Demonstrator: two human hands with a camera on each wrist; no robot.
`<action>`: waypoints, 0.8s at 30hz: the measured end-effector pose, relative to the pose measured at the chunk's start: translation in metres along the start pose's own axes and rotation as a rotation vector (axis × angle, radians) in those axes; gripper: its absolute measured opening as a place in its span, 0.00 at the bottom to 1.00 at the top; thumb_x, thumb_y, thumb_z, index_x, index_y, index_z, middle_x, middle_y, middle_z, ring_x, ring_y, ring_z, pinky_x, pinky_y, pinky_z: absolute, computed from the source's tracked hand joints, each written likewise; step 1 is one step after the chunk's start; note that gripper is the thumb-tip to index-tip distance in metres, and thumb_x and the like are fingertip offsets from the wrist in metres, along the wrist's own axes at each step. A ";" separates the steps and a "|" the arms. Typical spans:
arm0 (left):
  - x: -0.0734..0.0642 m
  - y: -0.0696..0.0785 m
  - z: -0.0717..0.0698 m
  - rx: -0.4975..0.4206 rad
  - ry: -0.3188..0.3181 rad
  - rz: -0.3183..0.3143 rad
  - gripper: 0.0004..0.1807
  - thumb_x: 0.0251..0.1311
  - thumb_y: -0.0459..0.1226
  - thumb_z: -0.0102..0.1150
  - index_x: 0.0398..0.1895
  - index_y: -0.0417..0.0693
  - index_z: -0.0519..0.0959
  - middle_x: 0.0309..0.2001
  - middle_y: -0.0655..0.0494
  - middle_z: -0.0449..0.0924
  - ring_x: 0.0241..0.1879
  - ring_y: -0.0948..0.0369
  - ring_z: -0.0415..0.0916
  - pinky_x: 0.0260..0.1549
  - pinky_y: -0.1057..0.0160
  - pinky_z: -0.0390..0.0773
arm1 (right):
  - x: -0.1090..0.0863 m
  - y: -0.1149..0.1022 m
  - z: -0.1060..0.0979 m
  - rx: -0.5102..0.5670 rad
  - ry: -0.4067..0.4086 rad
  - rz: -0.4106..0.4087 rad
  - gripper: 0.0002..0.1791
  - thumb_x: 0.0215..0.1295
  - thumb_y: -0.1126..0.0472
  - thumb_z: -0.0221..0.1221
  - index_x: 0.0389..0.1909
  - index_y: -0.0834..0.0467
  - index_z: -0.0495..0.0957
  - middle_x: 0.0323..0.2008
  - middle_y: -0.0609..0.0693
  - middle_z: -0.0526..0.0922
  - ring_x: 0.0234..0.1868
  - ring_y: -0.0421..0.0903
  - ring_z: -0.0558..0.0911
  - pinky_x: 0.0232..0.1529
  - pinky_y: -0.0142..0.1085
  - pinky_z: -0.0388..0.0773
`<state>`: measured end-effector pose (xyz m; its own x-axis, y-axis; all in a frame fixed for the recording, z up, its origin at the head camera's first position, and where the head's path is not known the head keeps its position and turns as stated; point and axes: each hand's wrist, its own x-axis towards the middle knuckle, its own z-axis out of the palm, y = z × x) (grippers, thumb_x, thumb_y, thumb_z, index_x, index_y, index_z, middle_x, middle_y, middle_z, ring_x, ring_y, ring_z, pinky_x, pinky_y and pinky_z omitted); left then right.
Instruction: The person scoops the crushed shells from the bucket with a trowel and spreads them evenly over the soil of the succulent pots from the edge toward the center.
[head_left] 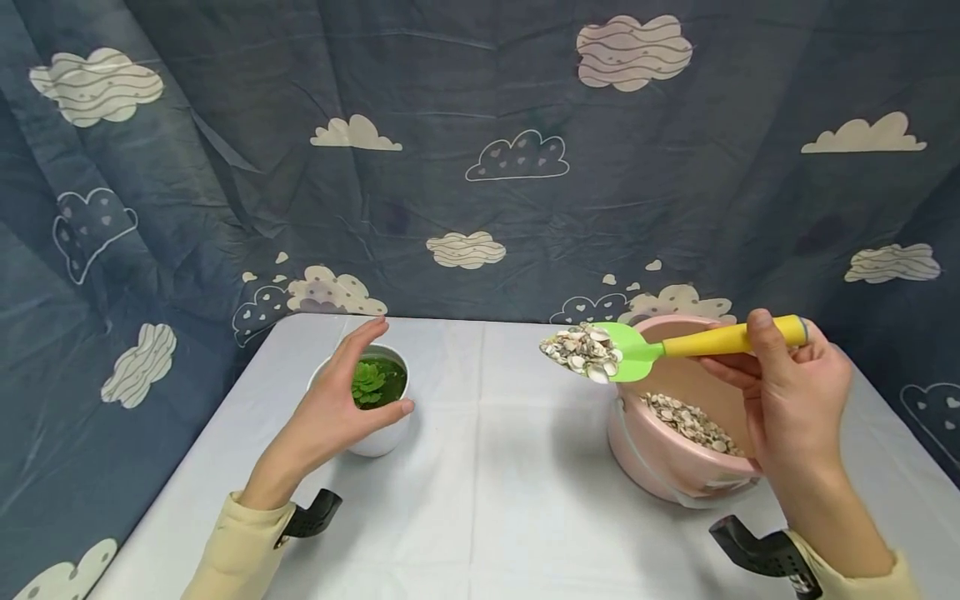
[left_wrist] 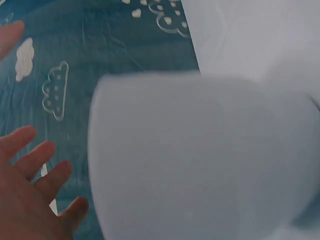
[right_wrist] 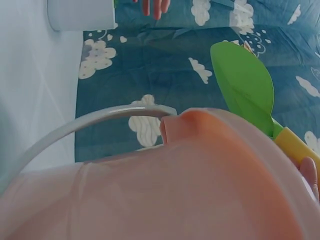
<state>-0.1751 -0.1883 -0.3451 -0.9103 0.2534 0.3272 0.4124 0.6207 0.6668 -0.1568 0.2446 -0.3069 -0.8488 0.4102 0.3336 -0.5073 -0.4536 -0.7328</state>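
Observation:
My right hand [head_left: 802,408] grips the yellow handle of a small garden trowel [head_left: 637,354]. A heap of pale, shell-like chips [head_left: 583,352] lies on its green blade, held level above the pink bucket's [head_left: 648,454] left rim. More of the chips [head_left: 690,423] lie inside the bucket. On the left, my left hand [head_left: 322,417] is beside a white pot [head_left: 381,443], thumb and fingers spread around its near side. A green succulent [head_left: 367,379] shows in the pot. The pot [left_wrist: 200,160] fills much of the left wrist view, with spread fingers [left_wrist: 50,180] at its left.
Both vessels stand on a white-covered table [head_left: 480,500]. A dark blue cloth [head_left: 450,200] with cloud prints hangs behind it. The bucket's pale carrying handle [right_wrist: 100,117] hangs down its outer side.

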 end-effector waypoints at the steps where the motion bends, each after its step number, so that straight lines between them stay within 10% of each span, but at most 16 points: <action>1: -0.001 -0.003 -0.002 0.001 0.000 -0.001 0.52 0.50 0.51 0.75 0.76 0.66 0.54 0.75 0.66 0.51 0.73 0.55 0.51 0.62 0.39 0.58 | 0.000 0.000 0.000 0.004 0.001 -0.001 0.11 0.65 0.73 0.60 0.44 0.72 0.68 0.37 0.65 0.84 0.35 0.58 0.87 0.26 0.44 0.79; 14: -0.020 -0.057 -0.026 -0.148 -0.076 -0.227 0.63 0.48 0.45 0.77 0.79 0.65 0.40 0.78 0.52 0.38 0.74 0.44 0.39 0.60 0.30 0.51 | -0.004 0.001 0.007 0.014 -0.006 0.014 0.11 0.66 0.73 0.59 0.44 0.72 0.68 0.37 0.64 0.82 0.36 0.57 0.86 0.26 0.43 0.79; 24: -0.025 -0.087 -0.022 -0.327 -0.123 -0.192 0.60 0.49 0.36 0.74 0.79 0.53 0.42 0.75 0.44 0.45 0.72 0.45 0.44 0.62 0.35 0.51 | -0.011 0.007 0.019 -0.019 -0.039 0.051 0.10 0.66 0.71 0.60 0.42 0.71 0.69 0.37 0.63 0.79 0.36 0.57 0.86 0.27 0.42 0.80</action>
<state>-0.1875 -0.2648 -0.3966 -0.9610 0.2552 0.1067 0.2056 0.4012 0.8926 -0.1539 0.2225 -0.3042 -0.8789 0.3552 0.3184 -0.4606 -0.4581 -0.7603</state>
